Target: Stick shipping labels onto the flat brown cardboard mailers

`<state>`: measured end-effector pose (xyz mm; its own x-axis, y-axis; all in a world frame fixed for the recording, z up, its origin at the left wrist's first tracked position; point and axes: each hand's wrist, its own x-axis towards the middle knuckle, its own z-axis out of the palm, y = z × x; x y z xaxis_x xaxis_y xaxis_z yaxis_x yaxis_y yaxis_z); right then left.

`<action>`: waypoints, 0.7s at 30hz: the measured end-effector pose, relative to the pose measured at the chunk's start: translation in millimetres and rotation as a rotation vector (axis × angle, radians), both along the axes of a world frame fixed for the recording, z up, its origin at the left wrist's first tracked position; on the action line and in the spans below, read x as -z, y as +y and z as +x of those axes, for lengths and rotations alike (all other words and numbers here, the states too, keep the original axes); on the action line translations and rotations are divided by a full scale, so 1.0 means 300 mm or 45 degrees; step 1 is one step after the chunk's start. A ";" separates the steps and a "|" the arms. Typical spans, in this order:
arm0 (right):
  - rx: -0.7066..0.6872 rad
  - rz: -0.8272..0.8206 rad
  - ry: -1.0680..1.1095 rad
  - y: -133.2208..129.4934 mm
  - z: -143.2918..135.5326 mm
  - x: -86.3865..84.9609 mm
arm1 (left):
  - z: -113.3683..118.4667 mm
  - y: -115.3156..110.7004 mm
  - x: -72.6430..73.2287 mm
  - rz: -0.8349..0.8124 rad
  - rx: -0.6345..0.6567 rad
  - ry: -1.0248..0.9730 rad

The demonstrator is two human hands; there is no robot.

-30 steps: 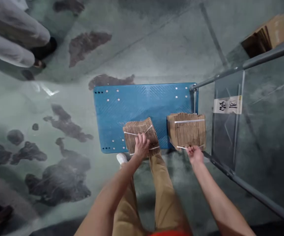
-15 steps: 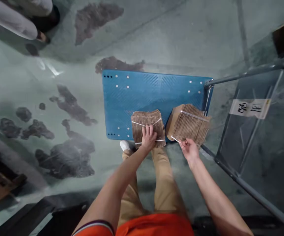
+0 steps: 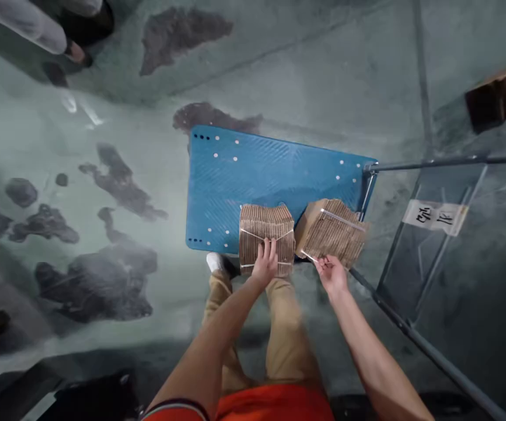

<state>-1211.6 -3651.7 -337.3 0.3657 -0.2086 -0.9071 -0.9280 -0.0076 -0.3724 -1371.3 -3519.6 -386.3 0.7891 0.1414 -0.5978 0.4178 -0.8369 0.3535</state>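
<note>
In the head view, a strapped bundle of flat brown cardboard (image 3: 253, 225) is at the near edge of the blue platform (image 3: 257, 169). My left hand (image 3: 265, 263) has its fingers hooked around the bundle's white strap (image 3: 250, 234), which is drawn into a V. To the right, a second cardboard bundle (image 3: 338, 237) sits tilted at the platform's corner. My right hand (image 3: 332, 273) pinches that bundle's near white strap (image 3: 309, 256), pulling it out from the cardboard. Both bundles have two straps.
A grey tubular handle frame (image 3: 432, 165) with a labelled panel (image 3: 435, 216) rises at the platform's right end. Another person's leg (image 3: 29, 26) shows at the upper left. A brown box (image 3: 501, 96) lies at the upper right. Dark patches (image 3: 99, 286) mark the green floor.
The view has shifted slightly. The left bundle has tipped a little, showing more of its far side. Both hands keep their hold on the straps.
</note>
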 end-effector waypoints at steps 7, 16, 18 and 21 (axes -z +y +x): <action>-0.009 -0.016 -0.015 0.035 0.010 -0.028 | 0.062 0.052 -0.002 -0.032 -0.020 -0.045; -0.073 0.063 -0.121 0.059 0.082 -0.224 | -0.096 0.230 -0.132 -0.076 -0.053 -0.054; -0.148 0.116 -0.088 0.098 0.071 -0.282 | -0.172 0.301 -0.220 -0.026 -0.117 -0.066; -0.264 0.149 -0.021 0.185 -0.006 -0.361 | -0.323 0.412 -0.376 0.096 -0.249 -0.126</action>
<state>-1213.5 -3596.2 -229.1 0.4050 -0.0211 -0.9141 -0.9048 -0.1533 -0.3973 -1468.2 -3395.9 -273.4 0.7965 0.3390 -0.5006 0.5412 -0.7689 0.3404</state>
